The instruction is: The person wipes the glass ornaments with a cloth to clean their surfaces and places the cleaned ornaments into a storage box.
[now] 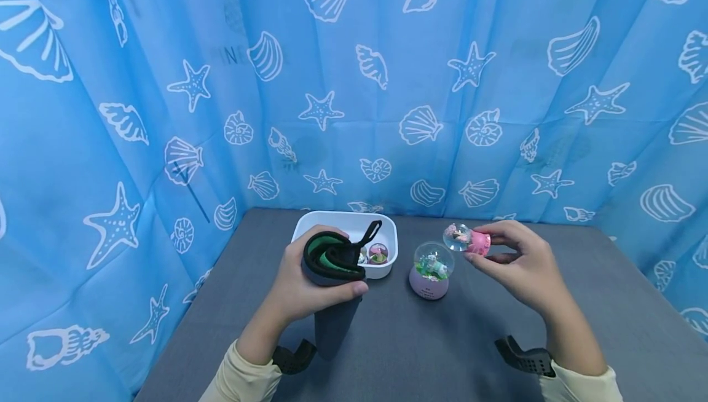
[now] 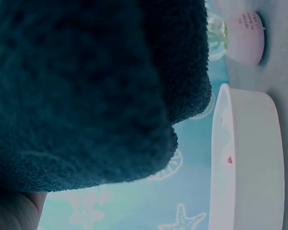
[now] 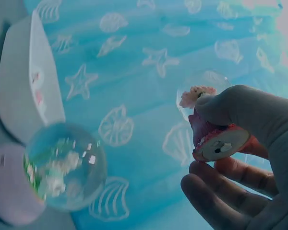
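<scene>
In the head view my left hand (image 1: 301, 288) grips a folded dark cloth (image 1: 332, 260) with green inner layers and a black hanging loop. Its fuzzy pile (image 2: 86, 96) fills most of the left wrist view. My right hand (image 1: 522, 264) pinches a small snow globe by its pink base (image 1: 479, 243), holding it on its side above the table with the clear dome pointing left. The underside of that base (image 3: 224, 144) faces the right wrist camera. Between the hands a larger snow globe (image 1: 428, 288) with a lilac base stands upright on the table.
A white tub (image 1: 391, 248) stands behind the left hand, with small globes (image 1: 378, 254) inside, partly hidden by the cloth. Grey fabric covers the table (image 1: 398, 353). A blue curtain (image 1: 343, 82) with white shell prints hangs along the back and sides.
</scene>
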`<control>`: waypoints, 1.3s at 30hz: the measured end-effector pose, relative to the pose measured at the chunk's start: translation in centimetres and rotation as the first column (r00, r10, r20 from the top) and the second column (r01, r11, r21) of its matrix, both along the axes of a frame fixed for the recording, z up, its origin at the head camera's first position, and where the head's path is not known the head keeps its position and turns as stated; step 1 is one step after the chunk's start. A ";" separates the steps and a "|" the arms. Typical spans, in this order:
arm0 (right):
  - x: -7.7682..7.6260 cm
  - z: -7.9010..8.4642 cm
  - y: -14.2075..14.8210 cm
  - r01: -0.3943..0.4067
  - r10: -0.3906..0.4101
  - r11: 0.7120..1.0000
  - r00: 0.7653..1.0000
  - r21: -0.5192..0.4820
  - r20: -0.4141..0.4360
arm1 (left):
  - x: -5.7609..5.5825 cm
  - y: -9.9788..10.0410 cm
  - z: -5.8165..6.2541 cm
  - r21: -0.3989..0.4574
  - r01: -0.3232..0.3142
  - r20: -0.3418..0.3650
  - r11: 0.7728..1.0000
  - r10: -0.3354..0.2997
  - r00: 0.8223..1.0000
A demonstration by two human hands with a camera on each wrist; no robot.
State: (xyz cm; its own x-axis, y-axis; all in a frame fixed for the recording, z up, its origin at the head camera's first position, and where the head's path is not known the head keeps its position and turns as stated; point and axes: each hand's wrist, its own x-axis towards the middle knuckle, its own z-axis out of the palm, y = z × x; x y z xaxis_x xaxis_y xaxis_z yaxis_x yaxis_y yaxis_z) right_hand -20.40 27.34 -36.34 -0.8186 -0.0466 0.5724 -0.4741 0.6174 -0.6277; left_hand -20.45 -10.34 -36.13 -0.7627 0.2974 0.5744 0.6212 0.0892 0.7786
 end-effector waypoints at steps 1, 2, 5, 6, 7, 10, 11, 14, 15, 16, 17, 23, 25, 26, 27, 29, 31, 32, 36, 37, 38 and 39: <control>0.2 0.2 -0.3 -0.030 0.030 0.999 1.000 -0.017 -0.010 | 0.0 0.0 0.0 -0.002 -0.002 -0.001 1.000 0.002 1.000; 0.4 0.4 -0.6 -0.061 0.061 0.997 0.998 -0.035 -0.019 | 0.0 0.0 0.0 -0.001 -0.002 -0.004 1.000 0.002 1.000; 0.9 0.9 -1.4 -0.138 0.135 0.989 0.989 -0.056 -0.052 | 0.0 0.0 0.0 0.003 0.001 -0.014 1.000 -0.001 1.000; 1.0 1.0 -1.6 -0.155 0.151 0.986 0.987 -0.056 -0.060 | 0.0 0.0 0.0 0.003 0.001 -0.016 1.000 -0.001 1.000; 1.1 1.1 -1.9 -0.166 0.163 0.985 0.984 -0.050 -0.067 | 0.0 0.1 0.0 0.003 0.002 -0.018 1.000 -0.002 1.000; 1.4 1.3 -2.4 -0.179 0.177 0.983 0.982 -0.030 -0.073 | 0.0 0.1 0.0 0.002 0.003 -0.020 1.000 -0.003 1.000; 1.5 1.3 -2.6 -0.185 0.182 0.983 0.980 -0.025 -0.074 | 0.0 0.1 0.0 0.001 0.001 -0.018 1.000 -0.001 1.000; 1.8 1.5 -3.0 -0.207 0.206 0.978 0.975 -0.008 -0.079 | 0.0 0.1 0.0 0.000 0.001 -0.017 1.000 -0.001 1.000; 2.0 1.6 -3.2 -0.213 0.212 0.977 0.974 -0.002 -0.081 | 0.0 0.1 0.0 0.001 0.003 -0.018 1.000 -0.003 1.000; 2.1 1.7 -3.4 -0.220 0.220 0.975 0.972 0.008 -0.088 | 0.0 0.2 0.0 0.001 0.003 -0.016 1.000 -0.002 1.000; 2.2 1.7 -3.6 -0.228 0.228 0.974 0.969 0.016 -0.096 | 0.0 0.2 0.0 0.002 0.003 -0.014 1.000 -0.003 1.000; 2.7 1.9 -4.7 -0.267 0.268 0.963 0.957 0.022 -0.109 | 0.0 0.3 0.0 0.001 -0.001 -0.003 1.000 0.001 1.000; 2.8 1.8 -5.1 -0.279 0.279 0.960 0.955 0.013 -0.102 | 0.0 0.3 0.0 0.002 0.000 -0.002 1.000 0.000 1.000; 2.9 1.8 -5.3 -0.286 0.285 0.958 0.953 0.009 -0.099 | 0.1 0.3 -0.1 0.003 0.003 0.000 1.000 -0.003 1.000; 3.0 1.7 -5.5 -0.292 0.291 0.956 0.952 0.005 -0.096 | 0.1 0.3 -0.1 0.005 0.006 0.002 1.000 -0.006 1.000; 3.1 1.6 -5.9 -0.306 0.305 0.952 0.947 0.002 -0.100 | 0.1 0.4 -0.1 0.006 0.013 0.008 1.000 -0.013 1.000; 3.1 1.5 -6.3 -0.322 0.320 0.947 0.942 -0.003 -0.103 | 0.1 0.4 -0.2 0.004 0.017 0.013 1.000 -0.017 1.000; 3.2 1.5 -6.5 -0.330 0.327 0.944 0.939 -0.005 -0.104 | 0.1 0.4 -0.2 0.004 0.020 0.014 1.000 -0.020 1.000; 3.4 1.3 -7.2 -0.350 0.348 0.937 0.933 -0.012 -0.096 | 0.1 0.6 -0.2 -0.003 0.023 0.009 1.000 -0.023 1.000; 3.4 1.3 -7.4 -0.354 0.351 0.935 0.932 -0.013 -0.094 | 0.2 0.6 -0.2 -0.005 0.026 0.005 1.000 -0.026 1.000; 3.5 1.2 -7.6 -0.356 0.353 0.934 0.931 -0.015 -0.091 | 0.2 0.7 -0.2 -0.007 0.028 0.004 1.000 -0.028 1.000; 3.5 1.2 -7.8 -0.359 0.356 0.933 0.930 -0.021 -0.089 | 0.2 0.7 -0.2 -0.010 0.031 0.002 0.999 -0.030 1.000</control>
State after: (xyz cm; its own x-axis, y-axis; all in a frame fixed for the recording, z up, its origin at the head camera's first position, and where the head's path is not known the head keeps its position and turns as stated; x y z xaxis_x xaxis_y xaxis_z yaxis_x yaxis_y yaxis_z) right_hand -16.86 19.54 -35.18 -0.7011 -0.3058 0.6441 -0.7105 0.3750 -0.5954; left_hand -20.27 -9.64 -36.34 -0.7544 0.3263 0.5695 0.6220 0.0782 0.7791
